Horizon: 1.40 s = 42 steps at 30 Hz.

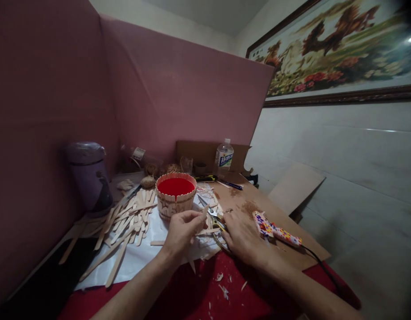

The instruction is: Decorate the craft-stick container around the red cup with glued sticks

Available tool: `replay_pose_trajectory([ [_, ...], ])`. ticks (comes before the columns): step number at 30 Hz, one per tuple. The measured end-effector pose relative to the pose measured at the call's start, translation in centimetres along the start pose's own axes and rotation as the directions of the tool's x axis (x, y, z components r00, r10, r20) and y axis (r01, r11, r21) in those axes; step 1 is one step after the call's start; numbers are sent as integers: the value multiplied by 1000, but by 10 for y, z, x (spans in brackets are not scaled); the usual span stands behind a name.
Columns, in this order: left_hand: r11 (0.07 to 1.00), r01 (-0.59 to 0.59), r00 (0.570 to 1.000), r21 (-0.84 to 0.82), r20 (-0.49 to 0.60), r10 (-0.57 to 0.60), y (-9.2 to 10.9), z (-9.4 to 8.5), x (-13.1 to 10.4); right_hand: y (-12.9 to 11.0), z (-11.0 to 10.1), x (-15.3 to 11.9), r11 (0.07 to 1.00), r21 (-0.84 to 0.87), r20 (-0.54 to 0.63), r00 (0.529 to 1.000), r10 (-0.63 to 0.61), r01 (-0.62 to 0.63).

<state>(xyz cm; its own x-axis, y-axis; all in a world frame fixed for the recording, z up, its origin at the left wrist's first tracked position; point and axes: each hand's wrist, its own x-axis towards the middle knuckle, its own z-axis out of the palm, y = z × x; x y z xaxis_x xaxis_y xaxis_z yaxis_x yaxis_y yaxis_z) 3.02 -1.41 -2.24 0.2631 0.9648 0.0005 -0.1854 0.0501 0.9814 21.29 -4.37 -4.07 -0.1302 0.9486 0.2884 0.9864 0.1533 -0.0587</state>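
Red cloth (192, 295) lies before the round, red-lined wooden pot (175, 209); at the pot's front right, the left hand (181, 230) pinches 1 pale wooden stick (206, 214), the right hand (243, 234) touches silver-bladed scissors (212, 212), grip unclear.

left hand (183, 229) bare; right hand (241, 233) bare; forearms (140, 284) bare, tapering wristward

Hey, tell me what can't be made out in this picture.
In the head view:
How the right hand meets the scissors: hidden by its back.
Pinched part of the stick: hidden by the left hand.
Fine print on the bottle: too small.
Painting: cut off by the right edge.
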Motion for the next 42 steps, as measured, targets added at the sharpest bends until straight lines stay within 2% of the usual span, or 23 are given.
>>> replay_pose_trajectory([
  [2, 999, 20, 1000, -36, 9, -20, 0, 0, 1, -2, 0, 0, 1000, -17, 30, 999, 14, -13],
  [4, 998, 33, 999, -46, 24, -32, -2, 0, 2, -2, -1, 3, 998, 57, 52, 998, 24, -27],
  [6, 998, 45, 998, -46, 40, -43, -3, 0, 2, 0, -2, 9, 973, 221, 60, 997, 56, -68],
  [8, 996, 58, 997, -65, 57, -54, -3, -1, 2, 4, -2, 14, 871, 454, 108, 982, 156, -188],
  [9, 995, 66, 996, -79, 62, -61, -2, -1, 2, 6, -2, 16, 765, 581, 163, 961, 223, -277],
  [11, 992, 76, 996, -97, 59, -70, -2, 0, 1, 6, -1, 14, 436, 790, 316, 895, 314, -431],
  [13, 992, 69, 997, -103, 49, -65, -2, 0, 0, 4, -5, 8, 107, 878, 414, 854, 314, -466],
  [14, 993, 65, 997, -102, 46, -61, -3, 0, 0, 1, -9, 4, 6, 893, 430, 856, 288, -450],
  [15, 993, 63, 997, -102, 46, -58, -4, -1, 0, -1, -15, -1, -44, 901, 427, 863, 270, -432],
  [21, 985, 90, 995, -146, 64, -82, -6, -1, 2, -16, -43, -25, -92, 914, 405, 898, 169, -395],
  [23, 980, 102, 994, -173, 56, -94, -6, -1, 3, -17, -41, -31, -133, 911, 408, 901, 147, -391],
  [26, 976, 103, 994, -192, 66, -92, -5, -1, 3, -18, -31, -42, -158, 879, 467, 880, 88, -450],
  [30, 980, 67, 995, -188, 82, -52, -3, -2, 1, -21, -24, -49, -82, 884, 467, 877, 116, -460],
  [32, 981, 47, 996, -186, 80, -33, -1, -3, 0, -24, -25, -49, -19, 896, 442, 889, 121, -443],
  [36, 985, 4, 998, -172, 68, 8, 2, -3, -1, -27, -20, -47, 83, 921, 377, 925, 51, -381],
  [39, 988, -3, 998, -157, 62, 13, 4, -4, -2, -27, -9, -48, 107, 945, 310, 951, -1, -308],
  [42, 992, -4, 998, -125, 66, 12, 5, -3, -3, -28, -1, -48, 85, 966, 248, 969, -18, -246],
])
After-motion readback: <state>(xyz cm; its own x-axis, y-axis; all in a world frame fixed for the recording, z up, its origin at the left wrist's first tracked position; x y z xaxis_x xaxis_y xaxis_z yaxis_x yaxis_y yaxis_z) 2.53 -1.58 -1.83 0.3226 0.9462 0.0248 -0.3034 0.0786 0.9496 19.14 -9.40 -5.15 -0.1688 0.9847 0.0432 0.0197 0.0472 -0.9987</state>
